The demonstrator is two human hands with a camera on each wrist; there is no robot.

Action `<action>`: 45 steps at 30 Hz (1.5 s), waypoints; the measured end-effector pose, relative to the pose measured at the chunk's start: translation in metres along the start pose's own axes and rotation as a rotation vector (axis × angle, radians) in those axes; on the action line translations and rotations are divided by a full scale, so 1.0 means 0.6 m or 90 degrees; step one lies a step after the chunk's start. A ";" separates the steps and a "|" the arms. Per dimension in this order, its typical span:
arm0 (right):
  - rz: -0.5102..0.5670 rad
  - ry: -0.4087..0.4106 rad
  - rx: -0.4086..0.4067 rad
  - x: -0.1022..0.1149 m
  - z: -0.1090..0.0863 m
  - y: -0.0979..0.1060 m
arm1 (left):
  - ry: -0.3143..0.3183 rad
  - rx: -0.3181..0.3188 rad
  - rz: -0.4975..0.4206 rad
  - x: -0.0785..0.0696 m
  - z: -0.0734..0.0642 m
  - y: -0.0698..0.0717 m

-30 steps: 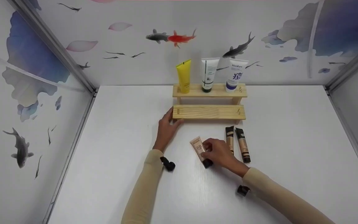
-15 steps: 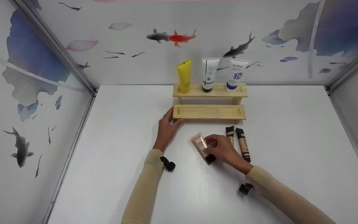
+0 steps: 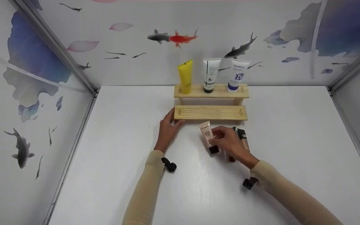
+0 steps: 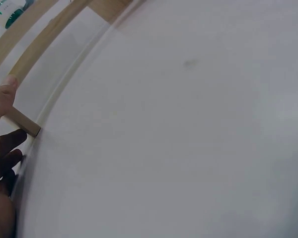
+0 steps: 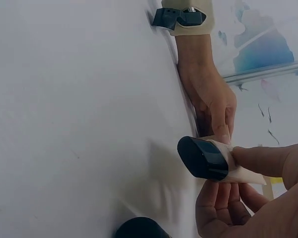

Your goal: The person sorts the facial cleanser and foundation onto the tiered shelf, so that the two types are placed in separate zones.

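Observation:
My right hand (image 3: 230, 142) pinches a pale pink BB cream tube (image 3: 208, 132) between thumb and fingers, just in front of the wooden stand. Its black cap (image 5: 203, 157) points down toward me in the head view. My left hand (image 3: 167, 129) grips the left end of the two-tier wooden stand (image 3: 211, 113), thumb at the front edge of the lower step. In the left wrist view that thumb (image 4: 9, 87) lies against the plank, fingers around the stand's leg (image 4: 24, 122). Under the right hand, two dark-capped foundation tubes (image 3: 243, 137) lie on the table, partly hidden.
On the upper step stand a yellow tube (image 3: 185, 76), a white tube with a dark green cap (image 3: 210, 75) and a white and purple tube (image 3: 237, 76). A patterned wall (image 3: 120, 68) rises behind the white table (image 3: 120, 118).
The right hand has carried the BB cream tube up and slightly right, toward the stand, tilting it more upright. It now covers more of the two lying tubes. The left hand has stayed put.

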State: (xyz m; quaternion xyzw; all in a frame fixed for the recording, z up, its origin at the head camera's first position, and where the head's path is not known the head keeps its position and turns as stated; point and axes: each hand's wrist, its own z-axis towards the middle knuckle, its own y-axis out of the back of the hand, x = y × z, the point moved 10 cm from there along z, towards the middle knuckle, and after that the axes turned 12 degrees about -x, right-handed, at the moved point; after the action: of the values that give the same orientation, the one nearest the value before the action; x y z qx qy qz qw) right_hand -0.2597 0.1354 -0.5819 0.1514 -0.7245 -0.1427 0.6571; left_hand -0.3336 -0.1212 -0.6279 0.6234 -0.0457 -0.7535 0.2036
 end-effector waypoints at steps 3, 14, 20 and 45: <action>0.014 -0.011 0.006 -0.001 0.007 0.005 | -0.001 0.003 -0.012 0.000 -0.001 0.000; 0.063 -0.002 0.005 0.013 0.039 0.024 | -0.005 0.004 -0.022 -0.003 -0.002 0.000; 0.077 0.016 0.005 0.036 0.055 0.025 | 0.003 -0.001 -0.011 0.001 -0.001 0.004; 0.043 0.081 -0.017 0.127 0.125 -0.013 | 0.024 0.003 -0.016 0.003 -0.001 0.000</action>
State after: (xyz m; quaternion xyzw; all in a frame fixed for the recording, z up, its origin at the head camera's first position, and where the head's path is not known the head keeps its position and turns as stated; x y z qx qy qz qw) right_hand -0.3410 0.0978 -0.5232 0.1268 -0.6842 -0.1203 0.7080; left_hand -0.3332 -0.1218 -0.6298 0.6384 -0.0358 -0.7442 0.1934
